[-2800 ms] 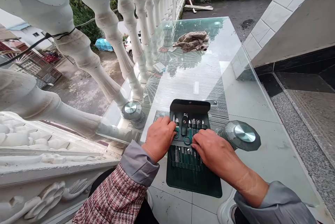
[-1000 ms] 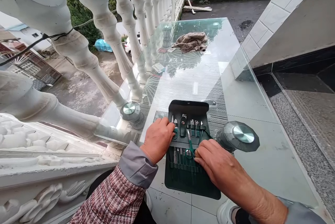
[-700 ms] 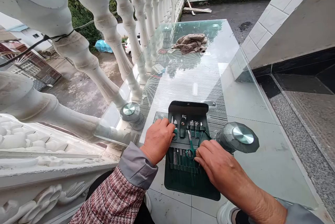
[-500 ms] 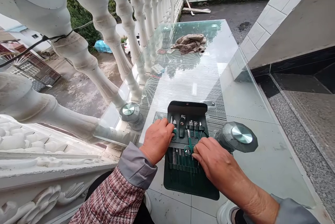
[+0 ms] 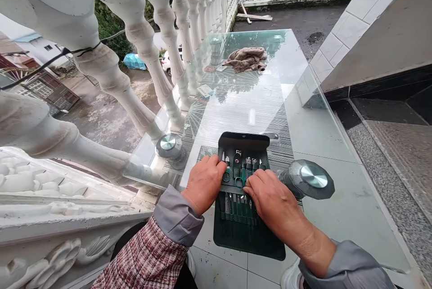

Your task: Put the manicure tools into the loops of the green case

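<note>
An open dark green case [image 5: 249, 241] lies on the glass table, with clippers in its upper half and several slim metal tools [image 5: 236, 203] under a strap in its lower half. My left hand [image 5: 204, 182] is closed at the case's left edge, beside small scissors [image 5: 226, 173] in the upper half. My right hand [image 5: 275, 199] is closed over the right middle of the case, its fingertips at the green-handled scissors [image 5: 240, 181]. The fingers partly cover those scissors and the clippers' lower ends.
On the glass table [image 5: 320, 145] are a crumpled brown cloth [image 5: 248, 59] at the far end and a small box [image 5: 204, 91] at left. Round metal-topped table legs [image 5: 312, 176] stand on both sides. A white balustrade [image 5: 135, 41] runs along the left.
My right hand has moved slightly up and left with the green-handled scissors, which now sit nearer the upper half's tools. My left hand stays at the case's edge.
</note>
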Demonstrator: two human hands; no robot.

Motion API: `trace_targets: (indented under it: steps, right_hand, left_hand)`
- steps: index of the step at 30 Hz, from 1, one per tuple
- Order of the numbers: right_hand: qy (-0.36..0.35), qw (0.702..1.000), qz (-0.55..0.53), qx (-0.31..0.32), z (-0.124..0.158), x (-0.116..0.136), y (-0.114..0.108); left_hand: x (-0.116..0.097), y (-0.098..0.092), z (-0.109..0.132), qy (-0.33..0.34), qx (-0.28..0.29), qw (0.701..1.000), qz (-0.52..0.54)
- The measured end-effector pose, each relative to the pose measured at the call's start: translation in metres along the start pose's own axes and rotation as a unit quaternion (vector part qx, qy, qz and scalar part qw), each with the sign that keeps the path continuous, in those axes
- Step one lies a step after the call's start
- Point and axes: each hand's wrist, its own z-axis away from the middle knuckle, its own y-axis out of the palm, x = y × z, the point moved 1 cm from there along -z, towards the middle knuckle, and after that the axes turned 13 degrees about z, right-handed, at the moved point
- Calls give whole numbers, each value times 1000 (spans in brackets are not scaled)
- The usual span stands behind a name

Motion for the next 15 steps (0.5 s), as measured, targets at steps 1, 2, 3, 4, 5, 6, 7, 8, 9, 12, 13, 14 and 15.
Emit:
trace_targets:
  steps: [1, 2, 3, 4, 5, 6, 7, 8, 9, 12, 13, 14, 15]
  right_hand:
    - [0, 1000, 3, 0, 0, 0, 0]
    - [2, 1000, 9, -1, -1, 0, 0]
    - [3, 1000, 15, -1, -1, -1, 1]
    - [4, 1000, 21, -3, -1, -1, 1]
    - [4, 1000, 27, -6, -1, -2, 2]
    - [3, 999, 32, -9, -1, -2, 2]
    - [1, 999, 37, -11, -2, -3, 3]
    - [0, 999, 40, -12, -2, -3, 3]
    - [1, 999, 45, -12, -2, -3, 3]
    - [4, 999, 53, -10, -3, -4, 3]
    - [4, 998, 55, -9, -4, -4, 4]
    - [4, 998, 56, -9, -4, -4, 4]
    - [4, 998, 57, -9, -4, -4, 4]
  left_hand:
    - [0, 0, 0, -3, 0, 1000, 0]
    - [0, -1, 0, -5, 0, 1000, 3]
    - [0, -1, 0, -8, -2, 1000, 7]
    - [0, -1, 0, -12, -3, 1000, 10]
    - [0, -1, 0, -14, -4, 1000, 13]
    - [1, -2, 0, -16, -5, 1000, 14]
    - [1, -2, 0, -17, -4, 1000, 15]
    - [1, -2, 0, -16, -4, 1000, 15]
    - [1, -2, 0, -15, -3, 1000, 13]
    - [2, 0, 0, -7, -6, 1000, 3]
    - [2, 1, 0, -4, -9, 1000, -2]
    - [2, 2, 0, 0, -12, 1000, -7]
    - [2, 3, 1, 7, -13, 1000, -13]
